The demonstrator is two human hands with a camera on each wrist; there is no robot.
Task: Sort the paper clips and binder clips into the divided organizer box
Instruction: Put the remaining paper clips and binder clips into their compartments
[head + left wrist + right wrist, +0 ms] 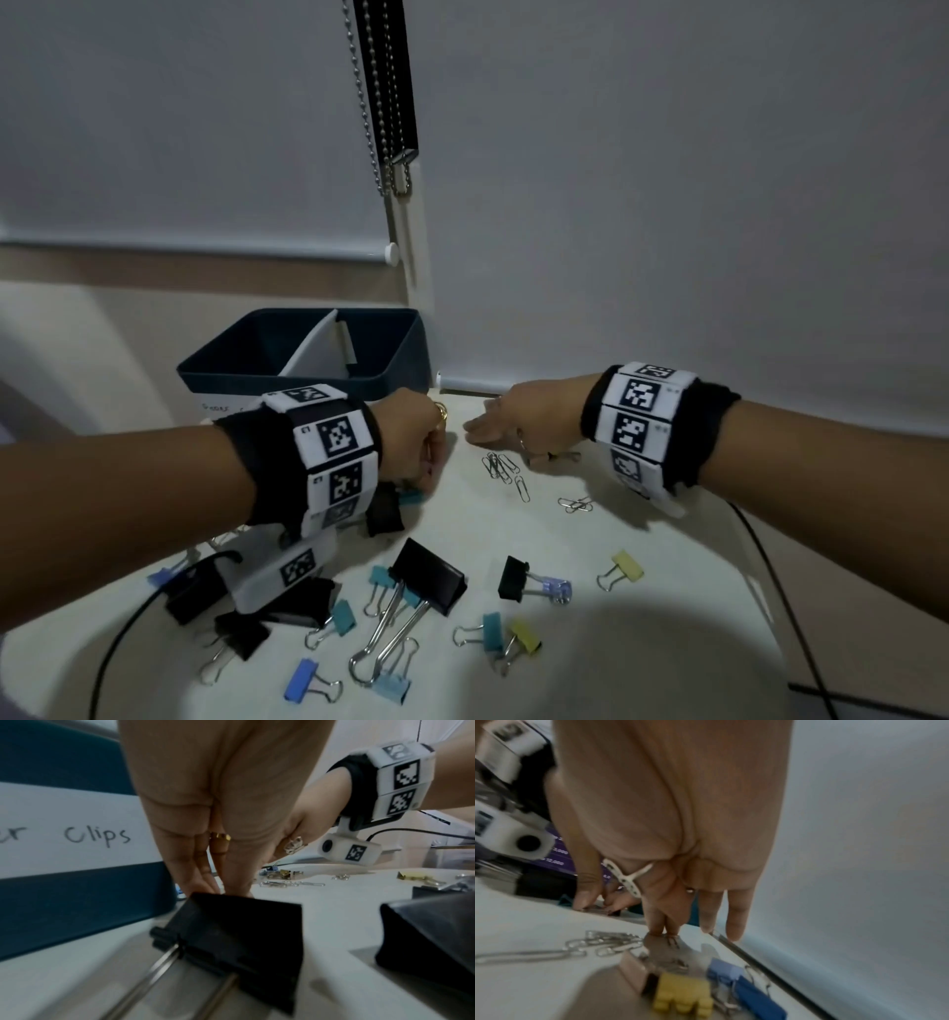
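The dark blue organizer box (pixel 390 360) with a white divider (pixel 313 349) stands at the back left; its label (pixel 77 831) reads "Clips". My left hand (pixel 429 473) reaches down just in front of it and pinches the wire handles of a small teal binder clip (pixel 411 496), beside a black binder clip (pixel 239 933). My right hand (pixel 477 431) is open, its straight fingertips (pixel 654 929) touching the table next to a heap of silver paper clips (pixel 498 465). More paper clips (pixel 575 504) lie to the right. Several binder clips (pixel 426 575) are scattered nearer me.
Yellow (pixel 682 996) and blue (pixel 744 983) binder clips lie under my right wrist by the blind's bottom rail. Bead chains (pixel 380 128) hang behind the box. Black cables (pixel 118 642) run along both table sides. A second black clip (pixel 432 933) sits right of my left hand.
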